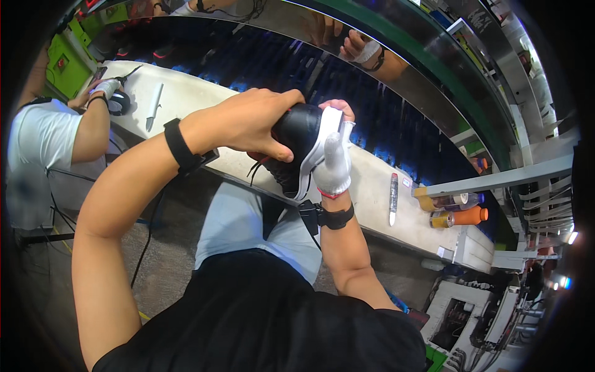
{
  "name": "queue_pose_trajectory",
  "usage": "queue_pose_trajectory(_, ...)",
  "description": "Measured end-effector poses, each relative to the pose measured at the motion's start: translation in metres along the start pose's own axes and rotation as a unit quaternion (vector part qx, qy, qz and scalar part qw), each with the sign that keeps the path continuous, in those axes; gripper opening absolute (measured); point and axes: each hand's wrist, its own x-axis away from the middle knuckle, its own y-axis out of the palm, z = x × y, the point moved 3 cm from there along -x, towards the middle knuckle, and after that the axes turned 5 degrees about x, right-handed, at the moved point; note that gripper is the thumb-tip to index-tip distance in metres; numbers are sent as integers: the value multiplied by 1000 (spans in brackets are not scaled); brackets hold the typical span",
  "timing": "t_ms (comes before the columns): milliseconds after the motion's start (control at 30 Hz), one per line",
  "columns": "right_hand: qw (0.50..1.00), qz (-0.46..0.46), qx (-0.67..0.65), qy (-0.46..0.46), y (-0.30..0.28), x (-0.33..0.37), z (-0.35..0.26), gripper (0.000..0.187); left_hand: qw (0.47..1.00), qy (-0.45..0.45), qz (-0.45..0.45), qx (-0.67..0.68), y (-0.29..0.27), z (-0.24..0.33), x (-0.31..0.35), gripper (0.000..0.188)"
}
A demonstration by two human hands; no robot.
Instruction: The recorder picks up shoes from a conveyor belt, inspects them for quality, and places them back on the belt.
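A black shoe (299,131) with a thick white sole (317,146) is held up over the near edge of the bench, tilted on its side. My bare left hand (257,123) is closed around the black upper, its thumb on the near side. Pressed against the white sole is my right hand (334,158), in a white glove that leaves some fingertips bare. Its fingers wrap past the sole's far end, so the two hands grip the shoe from opposite sides. Dark laces (254,170) hang below my left hand.
The pale bench (365,189) runs along a dark roller conveyor (260,62). A slim red-ended tool (393,198) and drink bottles (468,216) lie to the right, near a metal bar (496,178). At left, a co-worker (80,127) handles another shoe (119,104) near a white-handled blade-like tool (154,106).
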Motion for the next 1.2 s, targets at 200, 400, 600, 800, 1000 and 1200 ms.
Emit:
queue_pose_trajectory(200,999,9,36,3,-30,16,-17,92,973,158,37,-163,16,40,-13,78)
queue_pose_trajectory(400,994,72,29,80,-54,34,-40,101,946,245,30,-210,40,69,-21,68)
queue_pose_trajectory(600,996,24,-26,80,-53,44,-74,64,933,279,13,-227,57,85,-23,70)
queue_pose_trajectory(800,940,37,321,105,-52,65,-100,63,922,300,10,-246,52,86,-4,75)
queue_pose_trajectory(1000,961,0,260,-90,-45,117,-47,92,957,223,29,-181,33,79,53,99)
queue_pose_trajectory(1200,891,48,415,-178,-49,136,-27,40,970,236,59,15,46,69,78,75)
